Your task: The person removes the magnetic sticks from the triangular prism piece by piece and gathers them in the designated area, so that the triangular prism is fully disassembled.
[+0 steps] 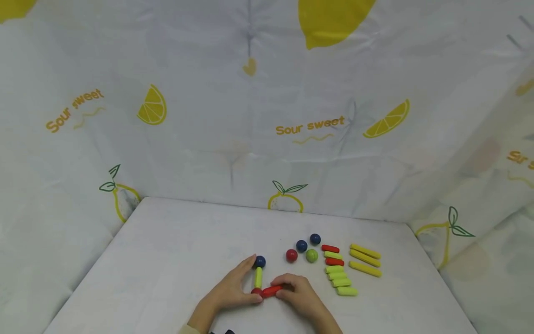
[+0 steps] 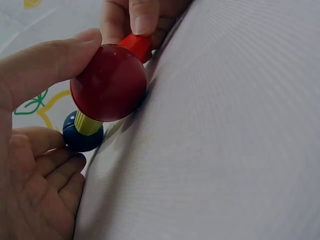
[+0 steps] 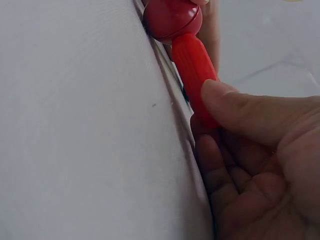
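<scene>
In the head view my left hand [image 1: 229, 288] spans a short lime-green stick [image 1: 258, 277] with a ball at either end. Its thumb presses the near red ball [image 2: 109, 82], and its fingers touch the far blue ball [image 1: 260, 261]. Between thumb and fingers, my right hand [image 1: 301, 296] pinches a short red stick [image 3: 192, 70]. The tip of that stick meets the red ball's right side. Whether the stick sits in a hole there cannot be made out. Both sticks lie low over the white table, roughly at a right angle.
Right of the hands lie two more blue balls [image 1: 301, 246], a red ball [image 1: 291, 255] and a green ball [image 1: 311, 255]. Beside them runs a column of short red and lime-green sticks [image 1: 339, 282], then three longer yellow sticks [image 1: 365, 269]. A lemon-print cloth [image 1: 225, 162] hangs behind the table [image 1: 175, 241].
</scene>
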